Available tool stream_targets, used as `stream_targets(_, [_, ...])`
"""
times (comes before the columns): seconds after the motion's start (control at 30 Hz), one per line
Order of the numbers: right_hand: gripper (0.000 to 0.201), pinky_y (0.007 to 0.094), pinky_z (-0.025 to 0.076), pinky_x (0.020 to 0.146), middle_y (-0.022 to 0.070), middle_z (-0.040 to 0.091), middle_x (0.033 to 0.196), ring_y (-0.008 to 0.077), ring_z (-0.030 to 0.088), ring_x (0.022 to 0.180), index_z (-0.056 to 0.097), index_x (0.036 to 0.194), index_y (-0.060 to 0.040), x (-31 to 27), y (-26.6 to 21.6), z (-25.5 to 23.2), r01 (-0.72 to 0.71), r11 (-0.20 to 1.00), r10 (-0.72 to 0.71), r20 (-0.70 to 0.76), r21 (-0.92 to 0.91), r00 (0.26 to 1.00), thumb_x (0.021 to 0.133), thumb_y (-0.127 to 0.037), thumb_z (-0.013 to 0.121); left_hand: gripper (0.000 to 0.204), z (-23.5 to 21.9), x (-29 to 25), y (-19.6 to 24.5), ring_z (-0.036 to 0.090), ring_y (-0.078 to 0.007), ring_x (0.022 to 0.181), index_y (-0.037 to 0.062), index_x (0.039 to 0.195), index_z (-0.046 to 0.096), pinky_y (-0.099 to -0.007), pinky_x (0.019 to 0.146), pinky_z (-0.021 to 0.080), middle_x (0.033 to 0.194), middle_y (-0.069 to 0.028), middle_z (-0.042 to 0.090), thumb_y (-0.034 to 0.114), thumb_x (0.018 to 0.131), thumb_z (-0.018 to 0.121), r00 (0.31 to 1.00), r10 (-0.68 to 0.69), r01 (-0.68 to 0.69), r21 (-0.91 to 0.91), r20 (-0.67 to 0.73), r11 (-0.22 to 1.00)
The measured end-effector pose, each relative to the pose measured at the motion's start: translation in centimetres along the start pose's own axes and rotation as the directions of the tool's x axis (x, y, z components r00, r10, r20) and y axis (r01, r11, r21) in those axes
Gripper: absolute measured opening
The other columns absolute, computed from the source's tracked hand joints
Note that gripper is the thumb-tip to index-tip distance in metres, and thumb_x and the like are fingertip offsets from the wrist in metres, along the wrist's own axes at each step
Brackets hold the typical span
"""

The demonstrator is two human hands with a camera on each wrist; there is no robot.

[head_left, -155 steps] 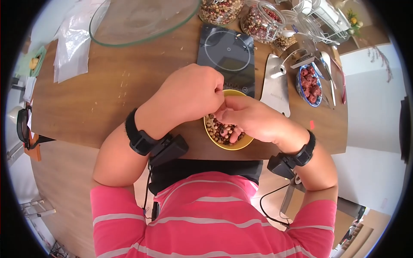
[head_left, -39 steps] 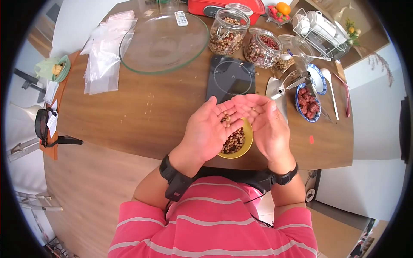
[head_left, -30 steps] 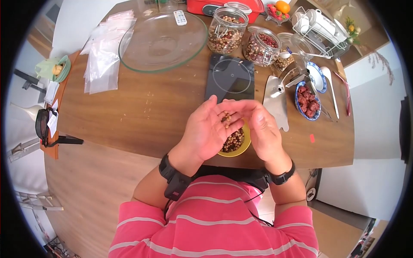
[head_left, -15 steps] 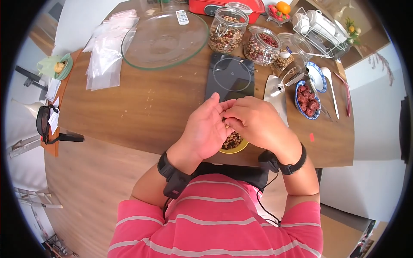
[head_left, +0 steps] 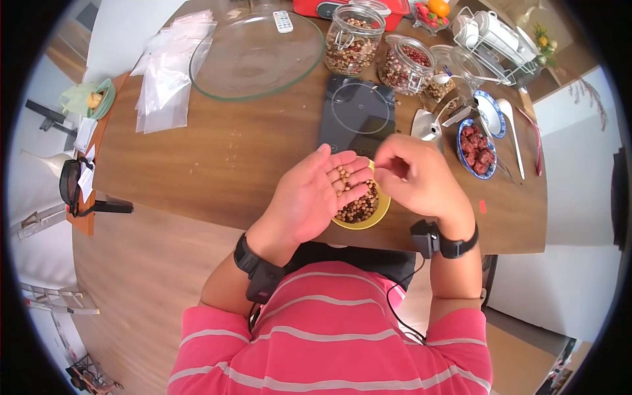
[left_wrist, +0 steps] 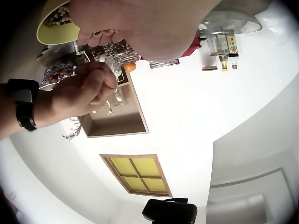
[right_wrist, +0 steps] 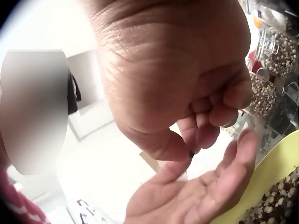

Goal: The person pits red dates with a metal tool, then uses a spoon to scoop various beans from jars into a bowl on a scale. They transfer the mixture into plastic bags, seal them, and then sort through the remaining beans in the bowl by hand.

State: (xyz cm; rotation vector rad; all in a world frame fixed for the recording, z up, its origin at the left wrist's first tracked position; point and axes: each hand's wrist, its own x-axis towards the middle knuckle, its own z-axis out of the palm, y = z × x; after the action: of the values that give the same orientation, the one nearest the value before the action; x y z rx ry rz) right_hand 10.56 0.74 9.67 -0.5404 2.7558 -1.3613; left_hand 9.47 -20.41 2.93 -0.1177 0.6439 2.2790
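My left hand [head_left: 299, 197] is held palm up over the left part of a yellow bowl [head_left: 382, 216], fingers extended. Several pale and brown round beans [head_left: 342, 175] lie on those fingers. In the bowl is a mix of beige and dark beans [head_left: 361, 209], partly hidden by the left fingers. Just right of the bowl's far rim, my right hand [head_left: 421, 178] has its fingers curled, with thumb and fingertip together. Between them the right wrist view shows a tiny dark bit [right_wrist: 191, 155], too small to identify.
Behind the bowl lies a black induction-style plate [head_left: 359, 108]. Glass jars of beans [head_left: 352, 52] stand at the back, beside a large glass dish [head_left: 257, 56]. On the right are a blue-patterned bowl of dark red pieces [head_left: 477, 148] and a white spoon [head_left: 513, 135]. Plastic bags [head_left: 164, 99] lie left.
Earlier the left hand was a fist above the bowl; it then turned palm up. The right hand opened beside it, picked at the left fingers, and has now moved right, away from them.
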Motion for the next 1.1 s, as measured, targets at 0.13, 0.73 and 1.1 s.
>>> stream_targets(0.13, [0.011,0.0370,0.051,0.063,0.0109,0.066,0.079,0.0289,0.065,0.069,0.066,0.086,-0.0030,-2.0,1.2,0.6,-0.165,0.981,0.162,-0.034,-0.098,0.986,0.080,-0.007,0.074,0.055,-1.1,-0.7,0.5,0.054,-0.0326,0.135,-0.0041,0.134,0.053,-0.0469,0.117,0.042,0.143,-0.0226,0.057,0.044,0.110,0.043,0.999,0.017,-0.017,-0.009,-0.052,1.000])
stream_targets(0.73, [0.007,0.0465,0.054,0.072,0.0109,0.067,0.091,0.0356,0.067,0.088,0.067,0.090,-0.0065,-1.2,0.4,3.0,0.143,0.909,-0.126,0.069,-0.392,0.990,0.087,-0.013,0.067,0.051,0.2,-0.2,-0.8,0.060,-0.0242,0.120,-0.0028,0.134,0.054,-0.0378,0.106,0.046,0.132,-0.0141,0.063,0.041,0.109,0.047,0.999,0.055,-0.054,0.035,0.000,0.998])
stream_targets(1.1, [0.007,0.0475,0.053,0.079,0.0161,0.067,0.092,0.0397,0.066,0.090,0.067,0.098,-0.0016,-2.1,-0.7,1.8,-0.037,0.965,0.013,-0.092,-0.258,0.996,0.092,-0.005,0.064,0.034,-3.0,-3.7,0.8,0.065,-0.0205,0.094,0.0032,0.116,0.062,-0.0355,0.087,0.054,0.111,-0.0094,0.067,0.034,0.108,0.048,0.981,0.141,-0.145,-0.020,-0.136,0.989])
